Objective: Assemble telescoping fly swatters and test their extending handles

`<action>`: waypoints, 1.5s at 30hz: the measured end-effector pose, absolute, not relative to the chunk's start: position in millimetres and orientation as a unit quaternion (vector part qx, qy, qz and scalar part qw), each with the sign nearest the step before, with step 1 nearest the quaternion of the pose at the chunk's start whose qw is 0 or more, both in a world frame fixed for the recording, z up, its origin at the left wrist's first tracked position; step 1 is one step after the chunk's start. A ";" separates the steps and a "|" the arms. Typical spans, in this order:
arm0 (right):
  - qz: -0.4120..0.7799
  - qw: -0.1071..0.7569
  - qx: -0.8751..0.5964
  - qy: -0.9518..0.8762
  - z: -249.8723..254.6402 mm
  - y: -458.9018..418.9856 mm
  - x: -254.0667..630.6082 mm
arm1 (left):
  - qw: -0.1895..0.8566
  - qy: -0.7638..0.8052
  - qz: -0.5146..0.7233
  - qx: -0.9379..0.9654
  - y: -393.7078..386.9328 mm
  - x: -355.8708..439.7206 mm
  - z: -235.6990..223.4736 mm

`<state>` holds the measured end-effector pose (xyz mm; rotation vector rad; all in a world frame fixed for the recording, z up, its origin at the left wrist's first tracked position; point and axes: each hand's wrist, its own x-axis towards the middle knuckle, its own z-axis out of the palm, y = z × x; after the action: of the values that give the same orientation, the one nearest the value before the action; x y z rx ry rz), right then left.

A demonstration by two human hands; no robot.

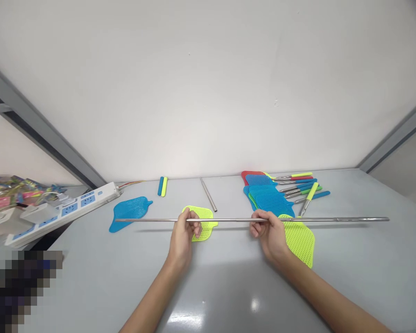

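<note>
A long, thin metal rod [333, 219] is held level above the grey table [367, 277], reaching from far left to far right. My left hand [185, 231] is closed round it left of its middle. My right hand [268, 231] is closed round it right of its middle. Under my left hand lies a yellow-green swatter head [205, 214]. Another yellow-green swatter head [300, 238] lies beneath my right hand. A blue swatter head [130, 212] lies flat to the left.
A pile of blue and red swatters with coloured handles [280, 189] lies at the back right. A short metal rod [208, 194] and two handle sleeves, blue and yellow [162, 186], lie near the wall. A white power strip [65, 208] sits at the left edge.
</note>
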<state>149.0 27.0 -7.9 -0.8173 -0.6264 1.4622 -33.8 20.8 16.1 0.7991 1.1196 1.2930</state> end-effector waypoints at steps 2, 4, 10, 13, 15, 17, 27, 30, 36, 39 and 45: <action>0.655 0.610 -0.338 -0.292 -5.3 25.7 149.6 | 0.601 0.488 0.518 0.365 20.3 -32.6 17.1; 0.689 0.561 -0.320 -0.329 -5.2 21.6 146.3 | 0.641 0.478 0.454 0.393 18.0 -27.0 16.8; 0.741 0.443 -0.280 -0.420 -9.6 11.3 132.9 | 0.626 0.464 0.337 0.528 11.1 -12.7 10.4; 0.746 0.460 -0.281 -0.391 -6.6 15.5 136.5 | 0.420 0.509 0.306 0.686 15.9 -26.6 10.3; 0.737 0.489 -0.294 -0.362 -3.6 20.5 141.6 | 0.267 0.553 0.276 0.739 21.3 -41.6 9.5; 0.725 0.510 -0.310 -0.343 -1.2 25.2 146.5 | 0.182 0.576 0.219 0.766 26.1 -55.9 6.1; 0.592 0.651 -0.413 -0.232 -2.0 45.1 170.8 | 0.142 0.591 0.099 0.788 27.3 -63.8 0.6; 0.563 0.683 -0.421 -0.196 -4.6 52.2 182.7 | 0.155 0.594 0.119 0.781 25.9 -61.0 8.3; 0.536 0.707 -0.425 -0.179 -7.3 59.5 196.3 | 0.168 0.627 0.173 0.741 24.9 -61.3 11.1; 0.534 0.701 -0.437 -0.179 -7.6 60.8 197.9 | 0.149 0.626 0.213 0.735 26.2 -61.3 9.9; 0.519 0.709 -0.446 -0.170 -6.9 61.7 196.6 | 0.105 0.613 0.231 0.748 28.3 -62.3 2.6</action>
<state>196.6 61.7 -6.9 -0.9902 -0.3766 1.1515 -62.3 28.3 2.6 2.2049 1.8077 0.6794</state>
